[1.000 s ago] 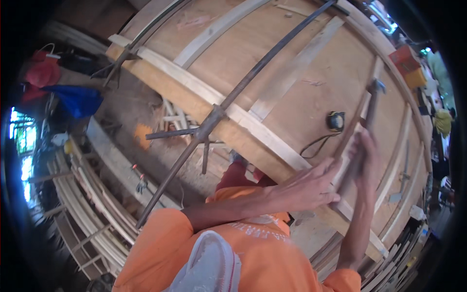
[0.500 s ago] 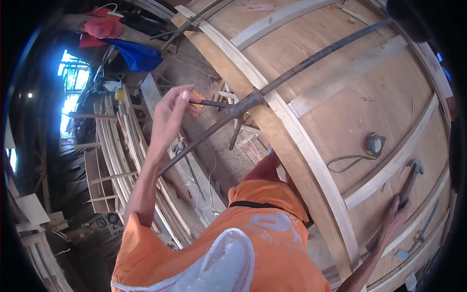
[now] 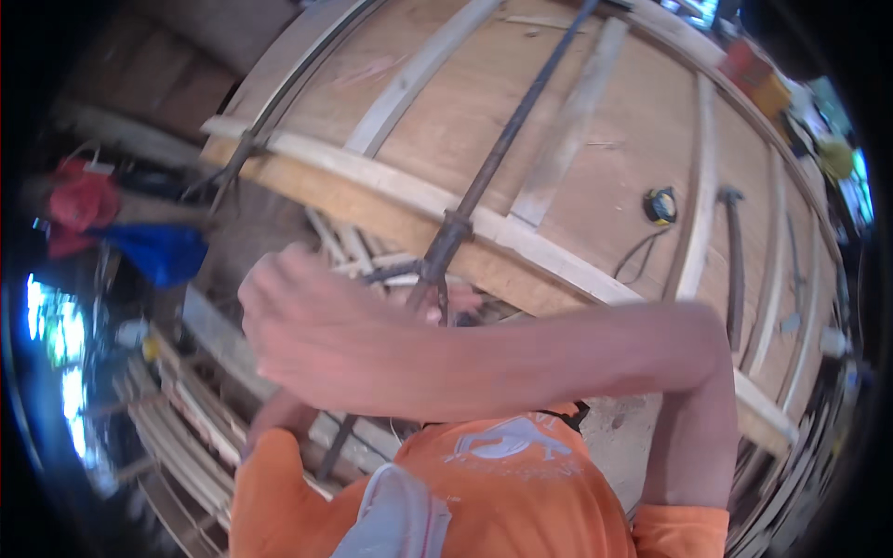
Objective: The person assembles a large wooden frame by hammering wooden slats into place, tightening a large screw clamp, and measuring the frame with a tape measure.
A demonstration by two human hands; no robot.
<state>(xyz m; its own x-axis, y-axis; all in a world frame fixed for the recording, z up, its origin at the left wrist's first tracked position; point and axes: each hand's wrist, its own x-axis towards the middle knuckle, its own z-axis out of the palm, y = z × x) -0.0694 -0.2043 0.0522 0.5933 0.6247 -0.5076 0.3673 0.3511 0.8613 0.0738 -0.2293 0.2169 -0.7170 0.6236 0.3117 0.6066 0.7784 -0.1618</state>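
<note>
A long dark bar clamp [image 3: 446, 246] with a crosswise handle [image 3: 395, 272] spans the edge of a large framed wooden panel [image 3: 595, 181]. My right forearm reaches across my body to the left. My right hand [image 3: 298, 321], blurred, has its fingers curled at the handle's outer end; the grip itself is partly hidden. Beneath that forearm, my left hand [image 3: 456, 302] shows only some fingers around the lower part of the clamp. The rest of it is covered.
On the panel lie a tape measure [image 3: 660, 205] with a strap and a hammer [image 3: 733, 251]. A second clamp [image 3: 249, 144] sits farther left along the edge. Long boards [image 3: 177, 428] are stacked at lower left, near hanging red cloth [image 3: 82, 206] and blue cloth [image 3: 160, 249].
My right hand has left the hammer's side and swung across to the clamp handle. My left hand has moved from the handle's end toward the clamp body. The view has turned.
</note>
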